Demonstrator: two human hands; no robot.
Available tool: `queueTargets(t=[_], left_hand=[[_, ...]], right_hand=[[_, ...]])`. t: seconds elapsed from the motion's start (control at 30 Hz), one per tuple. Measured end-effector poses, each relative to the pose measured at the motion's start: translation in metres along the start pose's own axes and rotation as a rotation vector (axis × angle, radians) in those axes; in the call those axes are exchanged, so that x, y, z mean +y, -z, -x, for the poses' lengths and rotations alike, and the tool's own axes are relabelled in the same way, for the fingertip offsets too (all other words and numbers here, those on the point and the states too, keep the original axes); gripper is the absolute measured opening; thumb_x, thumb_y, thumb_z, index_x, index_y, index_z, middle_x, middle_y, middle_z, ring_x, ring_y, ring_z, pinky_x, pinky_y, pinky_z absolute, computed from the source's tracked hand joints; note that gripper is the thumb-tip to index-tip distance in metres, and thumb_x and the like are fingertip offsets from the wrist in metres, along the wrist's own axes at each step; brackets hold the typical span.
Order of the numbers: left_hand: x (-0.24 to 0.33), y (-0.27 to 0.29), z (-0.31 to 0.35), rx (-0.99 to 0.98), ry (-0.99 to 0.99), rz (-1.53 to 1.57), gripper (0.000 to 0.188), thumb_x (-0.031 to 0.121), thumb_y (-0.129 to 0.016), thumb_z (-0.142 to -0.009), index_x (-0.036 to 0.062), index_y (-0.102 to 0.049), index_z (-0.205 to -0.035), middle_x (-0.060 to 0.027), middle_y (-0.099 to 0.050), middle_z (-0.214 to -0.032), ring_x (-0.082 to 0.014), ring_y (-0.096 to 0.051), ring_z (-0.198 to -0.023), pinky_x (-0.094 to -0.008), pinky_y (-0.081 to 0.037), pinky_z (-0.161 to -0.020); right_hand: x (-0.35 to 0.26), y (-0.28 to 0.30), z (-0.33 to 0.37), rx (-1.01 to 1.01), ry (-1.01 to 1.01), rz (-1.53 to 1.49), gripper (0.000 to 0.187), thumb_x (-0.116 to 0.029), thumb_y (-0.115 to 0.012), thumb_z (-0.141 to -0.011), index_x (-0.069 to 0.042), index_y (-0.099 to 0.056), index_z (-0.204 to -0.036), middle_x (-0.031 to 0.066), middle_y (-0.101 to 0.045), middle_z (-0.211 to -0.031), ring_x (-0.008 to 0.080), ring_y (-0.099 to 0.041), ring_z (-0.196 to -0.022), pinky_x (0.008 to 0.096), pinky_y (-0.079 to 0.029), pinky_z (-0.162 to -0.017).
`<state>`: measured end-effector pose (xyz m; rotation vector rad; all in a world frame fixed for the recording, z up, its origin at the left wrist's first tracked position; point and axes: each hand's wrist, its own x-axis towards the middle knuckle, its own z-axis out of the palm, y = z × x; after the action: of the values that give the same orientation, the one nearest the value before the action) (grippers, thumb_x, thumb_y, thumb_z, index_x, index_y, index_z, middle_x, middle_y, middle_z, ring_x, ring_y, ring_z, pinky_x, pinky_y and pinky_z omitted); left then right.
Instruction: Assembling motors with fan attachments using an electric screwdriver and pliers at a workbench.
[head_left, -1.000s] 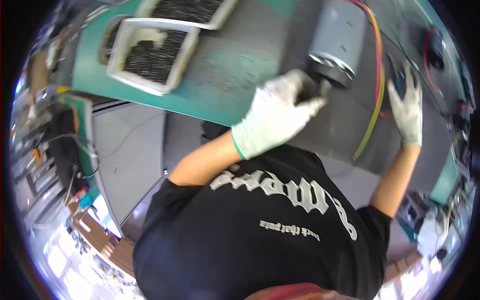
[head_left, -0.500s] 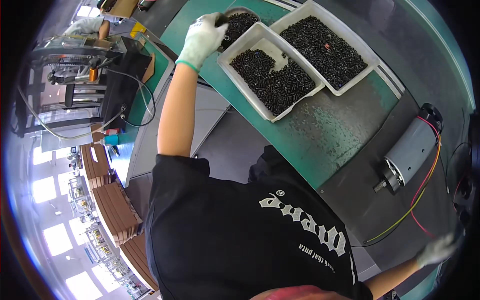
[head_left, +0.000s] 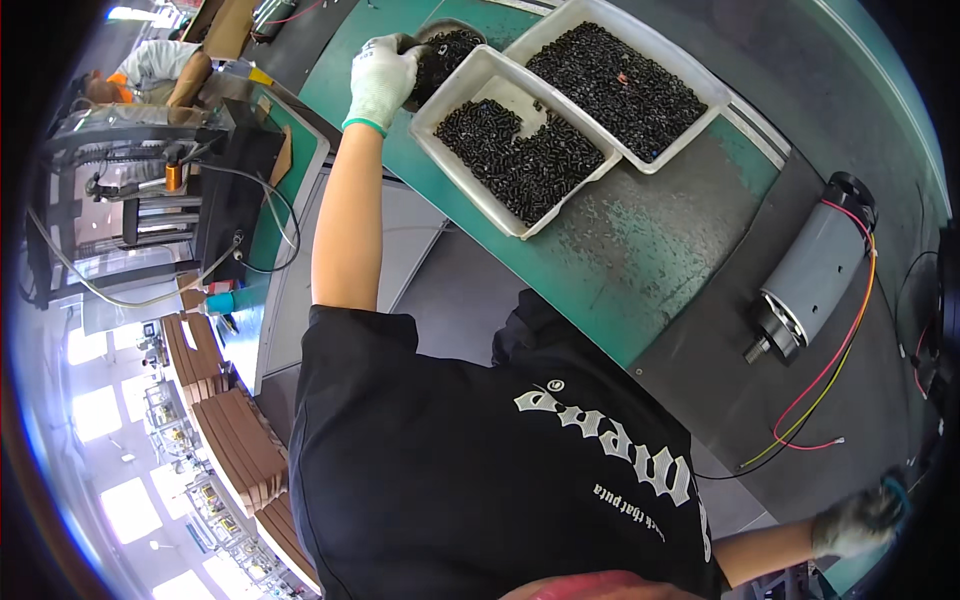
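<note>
Bowl (head_left: pixel 455 22) of black bits (head_left: pixel 445 62) is sitting on the green bench (head_left: pixel 625 330), beside the near tray (head_left: pixel 518 100). Head view: my left hand (head_left: pixel 384 78) is hanging over its rim, fingers curling in; can't tell if they're gripping any bits. My right hand (head_left: pixel 856 522) is bending its fingers at a blue thing (head_left: pixel 897 492), lower right; can't tell if it's holding it. Motor (head_left: pixel 815 275) is lying on the dark mat (head_left: pixel 690 380), wires (head_left: pixel 872 262) trailing alongside.
</note>
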<state>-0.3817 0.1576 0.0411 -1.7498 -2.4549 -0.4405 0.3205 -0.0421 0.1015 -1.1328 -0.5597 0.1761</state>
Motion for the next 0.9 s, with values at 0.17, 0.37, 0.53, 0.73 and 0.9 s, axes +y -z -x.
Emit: queueTargets(t=[0.17,0.37,0.53,0.73,0.9], left_hand=[[-0.013,0.006,0.004,0.115,-0.061,0.396,0.021,0.015,-0.063,-0.088,-0.0018,-0.070,-0.100,-0.0067,-0.070,-0.082,-0.0102,-0.061,-0.068,-0.0245,-0.048,-0.064],[0.080,0.045,0.065,-0.117,0.000,1.140,0.026,0.009,-0.062,-0.088,-0.0036,-0.062,-0.110,-0.0066,-0.066,-0.089,-0.0084,-0.056,-0.069,-0.0206,-0.046,-0.063],[0.214,0.054,0.151,-0.671,-0.078,1.834,0.028,0.008,-0.058,-0.088,-0.0041,-0.057,-0.113,-0.0091,-0.064,-0.090,-0.0064,-0.052,-0.067,-0.0191,-0.042,-0.061],[0.280,0.066,0.177,-0.741,-0.385,1.689,0.022,0.007,-0.056,-0.090,-0.0045,-0.057,-0.108,-0.0103,-0.060,-0.087,-0.0060,-0.049,-0.063,-0.0230,-0.043,-0.059],[0.287,0.085,0.171,-0.868,-0.238,1.526,0.034,-0.002,-0.070,-0.075,-0.0025,-0.055,-0.106,-0.0111,-0.060,-0.096,-0.0113,-0.057,-0.082,-0.0264,-0.048,-0.068]], right_hand=[[0.041,-0.013,0.034,-0.179,-0.273,0.199,0.044,-0.030,-0.044,-0.101,-0.001,-0.047,-0.134,0.0199,-0.057,-0.125,0.0330,-0.059,-0.111,0.0452,-0.047,-0.091],[0.051,-0.025,0.071,-0.606,-0.532,0.006,0.052,-0.022,-0.057,-0.094,0.001,-0.042,-0.137,0.0163,-0.057,-0.125,0.0239,-0.063,-0.100,0.0353,-0.050,-0.087],[0.016,-0.097,0.106,-0.931,-0.087,0.187,0.055,-0.012,-0.068,-0.080,0.002,-0.050,-0.130,0.0145,-0.059,-0.118,0.0214,-0.062,-0.099,0.0301,-0.049,-0.087],[-0.018,-0.129,0.085,-1.242,0.602,0.420,0.053,-0.009,-0.068,-0.064,0.003,-0.063,-0.115,0.0159,-0.060,-0.109,0.0252,-0.058,-0.094,0.0367,-0.050,-0.082],[-0.027,-0.126,0.083,-1.279,0.855,0.575,0.053,-0.015,-0.069,-0.064,0.003,-0.064,-0.114,0.0179,-0.059,-0.110,0.0277,-0.057,-0.096,0.0381,-0.048,-0.084]])
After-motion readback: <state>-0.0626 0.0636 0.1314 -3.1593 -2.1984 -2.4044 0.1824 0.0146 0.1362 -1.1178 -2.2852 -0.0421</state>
